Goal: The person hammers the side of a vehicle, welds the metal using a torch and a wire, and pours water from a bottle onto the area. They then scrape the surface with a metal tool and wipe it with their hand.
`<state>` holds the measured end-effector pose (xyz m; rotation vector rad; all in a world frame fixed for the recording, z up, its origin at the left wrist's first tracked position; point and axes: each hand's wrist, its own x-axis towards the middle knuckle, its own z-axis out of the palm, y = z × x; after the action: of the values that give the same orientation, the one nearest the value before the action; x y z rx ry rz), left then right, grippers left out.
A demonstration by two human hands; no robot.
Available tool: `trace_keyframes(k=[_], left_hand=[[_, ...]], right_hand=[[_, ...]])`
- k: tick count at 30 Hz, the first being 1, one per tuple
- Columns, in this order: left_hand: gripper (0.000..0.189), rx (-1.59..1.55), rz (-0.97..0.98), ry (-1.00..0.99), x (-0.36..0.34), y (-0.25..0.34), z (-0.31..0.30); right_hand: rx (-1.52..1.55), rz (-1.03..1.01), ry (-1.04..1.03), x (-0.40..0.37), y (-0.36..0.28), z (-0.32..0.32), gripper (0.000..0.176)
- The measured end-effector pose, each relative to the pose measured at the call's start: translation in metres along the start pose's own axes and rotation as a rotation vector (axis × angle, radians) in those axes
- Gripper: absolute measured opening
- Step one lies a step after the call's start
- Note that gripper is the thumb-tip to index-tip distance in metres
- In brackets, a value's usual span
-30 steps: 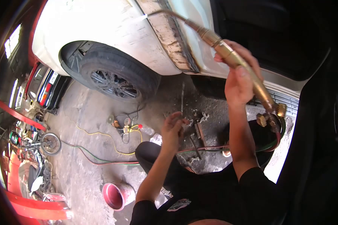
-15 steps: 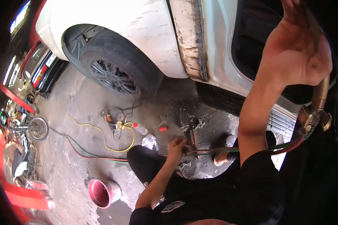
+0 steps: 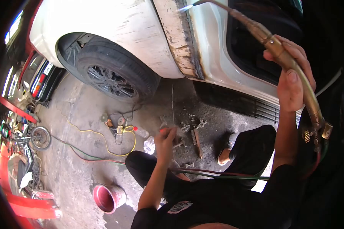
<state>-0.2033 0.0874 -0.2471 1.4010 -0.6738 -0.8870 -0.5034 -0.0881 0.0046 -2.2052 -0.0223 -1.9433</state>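
Right hand (image 3: 291, 91): gripping a lit brass torch (image 3: 282, 56)
Left hand (image 3: 165, 142): pinching a thin grey rod (image 3: 172, 107)
Blue-white flame (image 3: 185, 8): burning at the tip

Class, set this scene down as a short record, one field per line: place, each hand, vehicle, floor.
Place: workshop
Left hand: holds a thin rod, pointing away from the body
Right hand: grips a brass torch, flame at its tip
Vehicle: white car, with a scraped, stained strip behind the front wheel
Floor: bucket with reddish inside; red-capped bottle; brush; yellow cord
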Motion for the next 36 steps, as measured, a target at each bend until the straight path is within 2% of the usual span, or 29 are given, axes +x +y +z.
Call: trace_keyframes(k=[2,3,5,7,8,9,11,13,15,17,20,23,25,26,29,30,32,34,35,36], left_hand=[[0.018,0.072,0.129,-0.007,0.008,0.023,0.013],[0.018,0.073,0.129,-0.008,0.011,0.031,0.019],[0.013,0.019,0.289,-0.093,0.017,0.045,0.033],[0.012,0.019,0.322,-0.095,0.015,0.064,0.043],[0.011,0.008,0.352,-0.091,0.014,0.069,0.044],[0.011,0.022,0.349,-0.092,0.013,0.071,0.041],[0.011,0.072,0.407,-0.116,0.014,0.074,0.038],[0.01,0.106,0.402,-0.107,0.016,0.072,0.031],[0.009,0.135,0.386,-0.1,0.017,0.067,0.027],[0.007,0.136,0.369,-0.069,0.019,0.065,0.029],[0.01,0.169,0.317,-0.087,0.027,0.072,0.035],[0.012,0.162,0.361,-0.111,0.029,0.09,0.043],[0.012,0.103,0.357,-0.131,0.031,0.096,0.041],[0.012,0.037,0.35,-0.152,0.032,0.098,0.039],[0.012,-0.062,0.296,-0.209,0.035,0.098,0.034],[0.012,-0.064,0.294,-0.208,0.032,0.094,0.036],[0.012,-0.079,0.237,-0.277,0.026,0.081,0.047],[0.012,-0.028,0.225,-0.297,0.019,0.059,0.052],[0.012,0.025,0.192,-0.32,0.015,0.046,0.051],[0.012,0.016,0.192,-0.321,0.01,0.038,0.045]], right_hand=[[0.031,0.05,0.043,-0.007,0.008,-0.001,0.047],[0.054,0.101,0.092,-0.013,0.011,-0.001,0.045],[0.067,0.112,0.124,-0.015,0.011,0.009,0.044],[0.053,0.141,0.038,-0.012,0.01,0.014,0.041],[0.043,0.173,0.035,-0.005,0.012,0.01,0.042],[0.166,0.22,0.066,-0.001,0.024,0.002,0.044],[0.191,0.161,0.121,0.014,0.049,-0.034,0.052],[0.208,0.067,0.155,0.026,0.057,-0.072,0.053],[0.164,0.095,0.176,0.029,0.05,-0.092,0.056],[0.11,0.11,0.079,0.024,0.048,-0.104,0.057],[-0.063,0.071,-0.056,0.003,0.015,-0.039,0.046],[-0.354,-0.071,-0.267,-0.01,0.012,-0.02,0.045],[-0.35,-0.089,-0.259,-0.006,0.009,-0.008,0.044],[-0.255,0.026,-0.182,0.0,0.007,-0.007,0.043],[0.019,0.099,-0.004,0.014,0.033,-0.022,0.056],[0.021,0.069,0.005,0.024,0.032,-0.019,0.054],[0.019,0.019,0.014,0.033,0.031,-0.016,0.052],[0.19,0.079,-0.089,0.028,0.035,-0.013,0.054],[0.19,0.073,-0.098,0.028,0.033,-0.011,0.054],[0.047,0.109,-0.167,0.027,0.028,-0.01,0.054]])
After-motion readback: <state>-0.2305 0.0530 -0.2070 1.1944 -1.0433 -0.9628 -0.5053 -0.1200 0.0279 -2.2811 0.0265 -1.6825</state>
